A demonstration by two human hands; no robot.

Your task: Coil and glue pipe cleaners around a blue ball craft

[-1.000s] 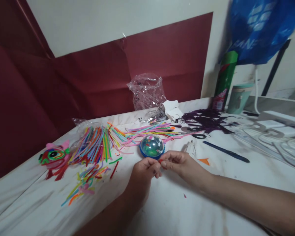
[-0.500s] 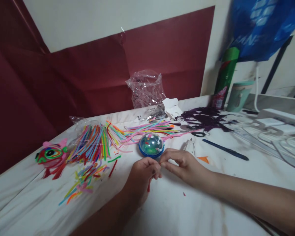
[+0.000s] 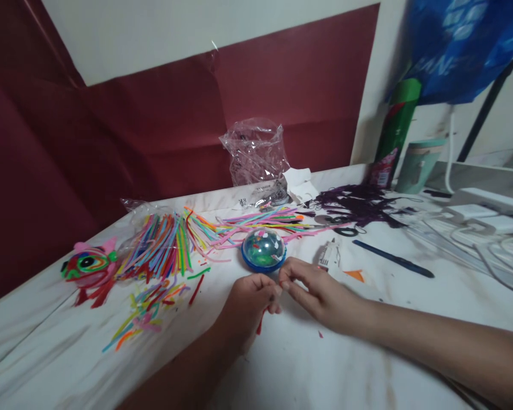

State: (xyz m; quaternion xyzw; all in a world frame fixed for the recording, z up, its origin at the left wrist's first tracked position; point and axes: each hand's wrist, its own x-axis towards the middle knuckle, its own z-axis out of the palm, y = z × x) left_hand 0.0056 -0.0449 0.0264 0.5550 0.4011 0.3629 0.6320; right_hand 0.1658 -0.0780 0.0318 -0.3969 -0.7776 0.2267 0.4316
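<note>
My left hand (image 3: 254, 299) is closed around a red pipe cleaner (image 3: 260, 324), whose short end hangs out below the fingers. My right hand (image 3: 310, 290) is pinched, its thumb and forefinger meeting at the left fingertips. Whatever lies between those right fingertips is too small to make out. Just beyond both hands sits a clear dome on a blue base (image 3: 264, 251), with coloured bits on it. Farther left stands a pig-like figure (image 3: 89, 270) covered in coloured pipe cleaners, and a bundle of pipe cleaners (image 3: 158, 245) lies beside it.
Short cut pieces (image 3: 147, 322) lie left of my hands. Scissors (image 3: 346, 230), a white glue gun (image 3: 330, 254) and a dark blue stick (image 3: 393, 259) lie to the right. Behind are a purple tangle (image 3: 359, 205), a clear plastic bag (image 3: 256, 154) and a green cup (image 3: 419, 166).
Both hands stay close together in nearly the same place. My right hand has shifted very slightly right, leaving the fingertips a touch apart. The view has tilted a little.
</note>
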